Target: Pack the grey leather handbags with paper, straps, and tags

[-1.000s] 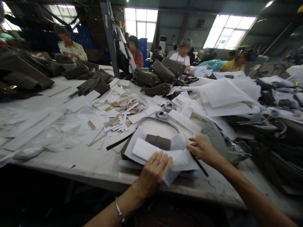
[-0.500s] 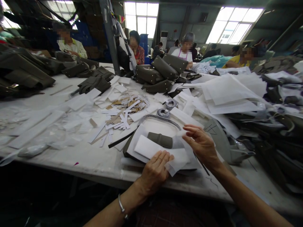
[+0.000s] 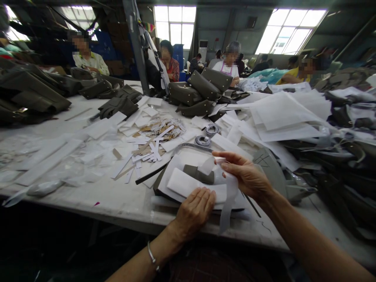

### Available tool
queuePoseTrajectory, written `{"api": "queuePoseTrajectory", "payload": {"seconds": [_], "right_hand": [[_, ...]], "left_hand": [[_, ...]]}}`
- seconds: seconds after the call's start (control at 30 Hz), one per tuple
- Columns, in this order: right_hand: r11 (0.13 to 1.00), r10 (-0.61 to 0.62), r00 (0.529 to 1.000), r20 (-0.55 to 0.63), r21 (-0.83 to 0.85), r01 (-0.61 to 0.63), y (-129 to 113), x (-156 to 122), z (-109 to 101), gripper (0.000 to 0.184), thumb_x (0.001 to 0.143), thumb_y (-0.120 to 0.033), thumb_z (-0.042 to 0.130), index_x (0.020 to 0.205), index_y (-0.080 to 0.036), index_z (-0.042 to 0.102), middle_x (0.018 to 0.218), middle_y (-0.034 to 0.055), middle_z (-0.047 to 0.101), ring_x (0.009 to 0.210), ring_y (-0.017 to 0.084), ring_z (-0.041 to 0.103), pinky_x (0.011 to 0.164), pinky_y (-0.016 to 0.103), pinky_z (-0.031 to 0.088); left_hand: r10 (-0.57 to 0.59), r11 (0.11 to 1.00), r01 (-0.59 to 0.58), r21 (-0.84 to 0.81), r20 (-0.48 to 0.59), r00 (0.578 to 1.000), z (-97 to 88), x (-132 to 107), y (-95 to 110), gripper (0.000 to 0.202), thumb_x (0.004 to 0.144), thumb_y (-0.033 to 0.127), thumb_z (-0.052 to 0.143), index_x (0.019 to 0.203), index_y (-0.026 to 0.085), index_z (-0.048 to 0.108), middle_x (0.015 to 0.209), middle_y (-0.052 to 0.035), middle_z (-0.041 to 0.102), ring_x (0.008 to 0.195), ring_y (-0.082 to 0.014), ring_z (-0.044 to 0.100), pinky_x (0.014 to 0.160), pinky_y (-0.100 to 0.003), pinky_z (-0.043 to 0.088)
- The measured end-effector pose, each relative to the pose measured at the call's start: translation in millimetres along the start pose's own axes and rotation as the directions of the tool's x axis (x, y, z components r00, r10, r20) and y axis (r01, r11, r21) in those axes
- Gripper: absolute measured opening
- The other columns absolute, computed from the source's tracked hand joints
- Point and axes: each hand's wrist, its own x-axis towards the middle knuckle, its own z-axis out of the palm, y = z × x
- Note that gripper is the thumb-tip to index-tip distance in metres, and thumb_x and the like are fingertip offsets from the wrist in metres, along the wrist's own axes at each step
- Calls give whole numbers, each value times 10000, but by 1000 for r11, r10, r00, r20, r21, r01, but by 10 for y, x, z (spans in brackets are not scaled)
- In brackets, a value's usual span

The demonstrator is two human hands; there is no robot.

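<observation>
An olive-green bag (image 3: 179,156) lies flat near the table's front edge, with white wrapping sheets over it. A rolled green strap (image 3: 197,174) lies on top of the bag. My left hand (image 3: 194,211) presses flat on a white foam sheet (image 3: 188,185) at the bag's near side, fingers stretched out. My right hand (image 3: 245,175) pinches a thin translucent white sheet (image 3: 226,196) and holds it up over the strap; the sheet hangs down past the table edge.
White paper strips and brown tags (image 3: 152,137) litter the table's middle. Two rolls of grey tape (image 3: 205,135) lie behind the bag. Green bags (image 3: 199,94) pile at the back and left. White sheets (image 3: 282,117) and more bags heap up on the right. Several people sit beyond.
My right hand has moved up and left from the bag's right side and lifted the thin sheet over the strap. My left hand stays pressed on the foam sheet.
</observation>
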Motion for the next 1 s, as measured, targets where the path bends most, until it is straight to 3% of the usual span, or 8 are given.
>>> {"api": "queuePoseTrajectory", "payload": {"seconds": [0.1, 0.2, 0.33, 0.47, 0.7, 0.87, 0.93, 1.0], "right_hand": [[943, -163, 986, -22, -299, 149, 195, 64, -31, 196, 772, -283, 697, 950, -223, 755, 1108, 77, 721, 1002, 227, 676, 876, 376, 555], [731, -347, 934, 84, -600, 325, 422, 110, -77, 195, 823, -210, 619, 963, -240, 752, 1183, 75, 693, 1098, 233, 651, 985, 423, 515], [521, -411, 860, 303, -696, 494, 629, 115, -138, 316, 855, -128, 562, 1106, -249, 710, 1332, 78, 618, 1254, 235, 565, 1093, 467, 441], [436, -405, 859, 314, -759, 483, 681, 127, -225, 362, 851, -131, 581, 1183, -238, 679, 1397, 99, 568, 1343, 264, 476, 1164, 536, 321], [643, -368, 930, 0, -723, 254, 465, 248, -464, 404, 860, -357, 622, 1248, -244, 643, 1431, 102, 534, 1249, 272, 565, 1037, 455, 478], [809, -316, 816, -484, -587, -35, 310, 108, -824, 453, 855, -500, 589, 1153, -170, 678, 983, 115, 737, 814, 235, 704, 756, 375, 563], [843, -230, 817, -529, -527, -104, 370, -10, -901, 429, 829, -531, 607, 1015, -160, 719, 813, 92, 736, 708, 222, 684, 659, 338, 551], [848, -114, 900, -421, -512, -133, 495, -96, -859, 389, 787, -519, 652, 923, -164, 735, 763, 77, 730, 667, 218, 672, 602, 320, 541]], "left_hand": [[-9, 1000, 9, 2, 3, 1000, -32, 4, -7, 389, 987, 104, 326, 1325, 41, 507, 1204, -139, 680, 1182, -178, 617, 1097, -334, 436], [-8, 1000, 8, 10, 23, 1000, -67, 9, -16, 435, 990, 110, 312, 1401, 35, 436, 1232, -142, 667, 1202, -179, 603, 1101, -336, 432], [16, 999, -18, 47, 51, 999, -72, 11, -12, 465, 986, 132, 383, 1451, 128, 409, 1211, -102, 681, 1167, -185, 625, 1063, -348, 464], [20, 999, -22, 34, 47, 999, -36, -6, -3, 407, 987, 168, 430, 1387, 184, 501, 1195, -86, 684, 1133, -193, 641, 1037, -353, 481], [6, 999, -6, -51, 11, 1000, -131, -21, -112, 373, 991, 178, 430, 1342, 229, 546, 1216, -74, 671, 1165, -175, 619, 1062, -354, 462], [-60, 976, 44, -212, -69, 996, -439, 66, -374, 386, 995, 137, 356, 1319, 185, 561, 1177, -74, 691, 1186, -169, 605, 1059, -349, 468], [-91, 962, 60, -266, -107, 990, -539, 66, -496, 372, 994, 154, 367, 1315, 167, 554, 1171, -85, 695, 1190, -168, 602, 1050, -348, 477], [-111, 946, 69, -317, -116, 987, -600, 34, -602, 363, 993, 221, 411, 1327, 153, 537, 1181, -105, 689, 1200, -184, 597, 1036, -361, 492]]}}
